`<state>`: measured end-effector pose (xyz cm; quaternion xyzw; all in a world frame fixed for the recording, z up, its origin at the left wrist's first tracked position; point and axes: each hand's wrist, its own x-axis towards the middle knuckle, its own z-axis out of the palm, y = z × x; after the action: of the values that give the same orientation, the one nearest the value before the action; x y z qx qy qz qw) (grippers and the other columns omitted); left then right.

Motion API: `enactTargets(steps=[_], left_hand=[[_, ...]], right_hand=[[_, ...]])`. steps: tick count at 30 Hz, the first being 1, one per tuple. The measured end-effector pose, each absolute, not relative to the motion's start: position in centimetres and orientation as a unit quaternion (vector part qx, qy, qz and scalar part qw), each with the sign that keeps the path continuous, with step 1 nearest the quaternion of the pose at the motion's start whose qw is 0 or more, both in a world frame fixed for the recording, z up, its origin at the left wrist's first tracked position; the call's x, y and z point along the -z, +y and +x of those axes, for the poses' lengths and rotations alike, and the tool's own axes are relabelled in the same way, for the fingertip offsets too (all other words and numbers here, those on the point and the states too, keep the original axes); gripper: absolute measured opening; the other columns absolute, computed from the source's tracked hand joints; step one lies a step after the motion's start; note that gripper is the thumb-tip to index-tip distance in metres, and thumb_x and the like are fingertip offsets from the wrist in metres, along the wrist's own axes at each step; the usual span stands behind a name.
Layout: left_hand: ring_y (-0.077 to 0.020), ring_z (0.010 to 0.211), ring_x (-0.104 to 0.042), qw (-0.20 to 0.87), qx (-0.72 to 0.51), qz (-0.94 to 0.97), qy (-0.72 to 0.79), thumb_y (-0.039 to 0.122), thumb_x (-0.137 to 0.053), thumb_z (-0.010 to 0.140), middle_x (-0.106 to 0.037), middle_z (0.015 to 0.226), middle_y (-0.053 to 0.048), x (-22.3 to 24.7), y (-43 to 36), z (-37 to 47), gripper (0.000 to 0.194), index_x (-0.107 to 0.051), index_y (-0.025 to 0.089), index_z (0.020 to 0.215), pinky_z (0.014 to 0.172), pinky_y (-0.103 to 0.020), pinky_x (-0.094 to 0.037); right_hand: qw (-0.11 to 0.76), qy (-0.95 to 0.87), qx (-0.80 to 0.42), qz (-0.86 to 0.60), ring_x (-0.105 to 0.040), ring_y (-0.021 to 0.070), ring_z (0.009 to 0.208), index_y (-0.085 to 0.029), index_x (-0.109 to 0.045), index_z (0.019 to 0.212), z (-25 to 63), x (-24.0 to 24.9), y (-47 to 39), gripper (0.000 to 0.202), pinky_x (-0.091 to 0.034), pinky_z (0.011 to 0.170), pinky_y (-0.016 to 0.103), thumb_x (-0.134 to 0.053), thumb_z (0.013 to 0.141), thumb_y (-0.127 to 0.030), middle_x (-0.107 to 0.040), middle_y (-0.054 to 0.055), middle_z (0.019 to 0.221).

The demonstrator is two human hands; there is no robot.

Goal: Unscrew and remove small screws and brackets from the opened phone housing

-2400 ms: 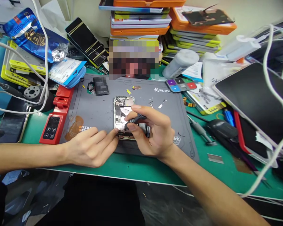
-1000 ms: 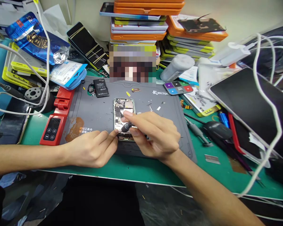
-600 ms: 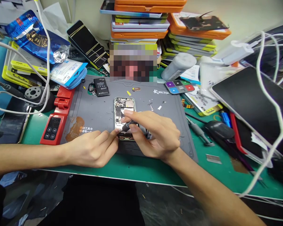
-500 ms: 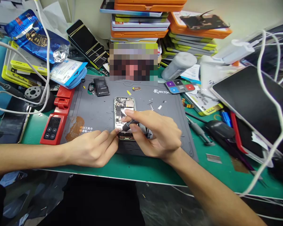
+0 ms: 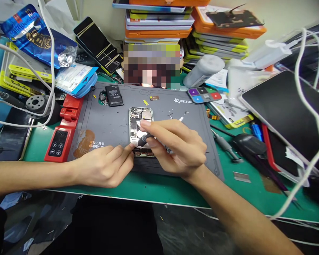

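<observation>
An opened phone (image 5: pixel 133 124) with its inner parts showing lies upright on the grey mat (image 5: pixel 111 120). My left hand (image 5: pixel 106 166) is closed at the phone's lower left edge, its fingertips pressed together there; what they hold, if anything, is hidden. Over the phone's right side, my right hand (image 5: pixel 178 148) grips a dark screwdriver (image 5: pixel 143 140) between thumb and fingers. The tool slants down to the left, its tip over the lower part of the phone. A black battery (image 5: pixel 114 95) lies on the mat behind, to the left.
Small loose parts lie behind the phone. A red device (image 5: pixel 60 143) stands at the mat's left edge. To the right are a multicoloured case (image 5: pixel 204 95), a grey screwdriver (image 5: pixel 225 145) and a large black panel (image 5: pixel 284 109). Stacked boxes (image 5: pixel 159 22) rise at the back.
The view has shifted slightly. My right hand and the screwdriver have tilted a little over the phone, while my left hand stays at its edge.
</observation>
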<state>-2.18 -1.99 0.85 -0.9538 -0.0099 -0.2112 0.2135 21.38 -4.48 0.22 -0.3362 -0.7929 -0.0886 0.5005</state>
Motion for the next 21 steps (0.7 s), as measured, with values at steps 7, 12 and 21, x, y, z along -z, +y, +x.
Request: enactTargets(steps=[7,12,21], left_hand=[[-0.0182,0.079,-0.076,0.231,0.211,-0.950,-0.013,0.010,-0.059,0.103,-0.082,0.111,-0.019,-0.93,-1.98,-2.07,0.018,-0.076,0.004,0.105,0.065,-0.028,-0.062],[-0.0210,0.086,-0.077,0.209,0.215,-0.954,-0.008,0.009,-0.064,0.101,-0.080,0.113,-0.025,-0.93,-2.02,-2.13,0.015,-0.074,0.000,0.107,0.071,-0.030,-0.063],[-0.0197,0.083,-0.077,0.223,0.215,-0.951,-0.010,0.011,-0.063,0.102,-0.081,0.114,-0.022,-0.86,-2.01,-2.18,0.015,-0.075,0.002,0.105,0.068,-0.028,-0.063]], right_hand=[[0.494,-0.798,0.072,-0.338,-0.074,0.0178,0.084,-0.027,-0.061,0.150,21.49,-0.16,-4.69,0.058,-0.063,0.073,0.031,-0.058,0.096,-0.006,-0.078,0.004,0.096],[0.494,-0.796,0.083,-0.340,-0.073,0.0175,0.081,-0.029,-0.062,0.150,21.54,-0.23,-4.70,0.057,-0.062,0.070,0.031,-0.059,0.097,-0.007,-0.078,0.003,0.095],[0.487,-0.792,0.088,-0.358,-0.072,0.0185,0.079,-0.033,-0.060,0.151,21.52,-0.28,-4.82,0.059,-0.061,0.068,0.033,-0.060,0.097,-0.009,-0.078,0.003,0.094]])
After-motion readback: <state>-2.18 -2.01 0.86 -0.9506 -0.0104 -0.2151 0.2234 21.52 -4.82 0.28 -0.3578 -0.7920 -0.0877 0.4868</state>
